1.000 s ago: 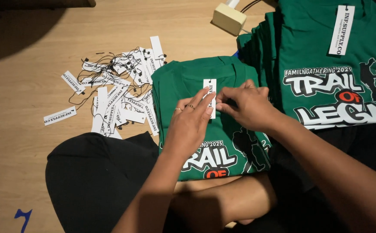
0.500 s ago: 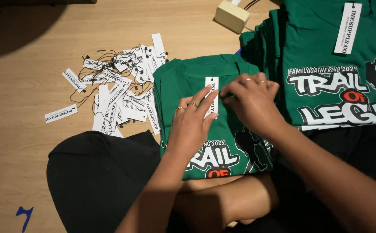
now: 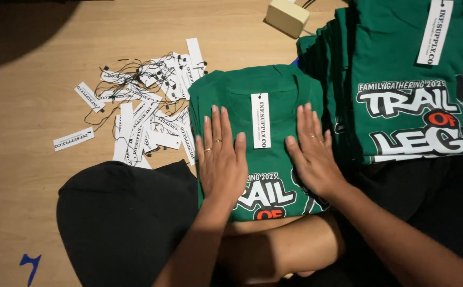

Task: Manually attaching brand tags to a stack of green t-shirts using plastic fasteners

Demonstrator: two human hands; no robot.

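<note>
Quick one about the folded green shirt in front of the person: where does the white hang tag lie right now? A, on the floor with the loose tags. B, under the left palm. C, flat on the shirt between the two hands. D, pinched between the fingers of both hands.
C: the white hang tag lies flat on the folded green shirt, with the left hand and right hand pressed flat on either side, neither touching it.

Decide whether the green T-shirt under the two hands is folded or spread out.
Folded. The green T-shirt forms a compact rectangle without visible sleeves, collar on top, under the flat left hand and right hand.
</note>
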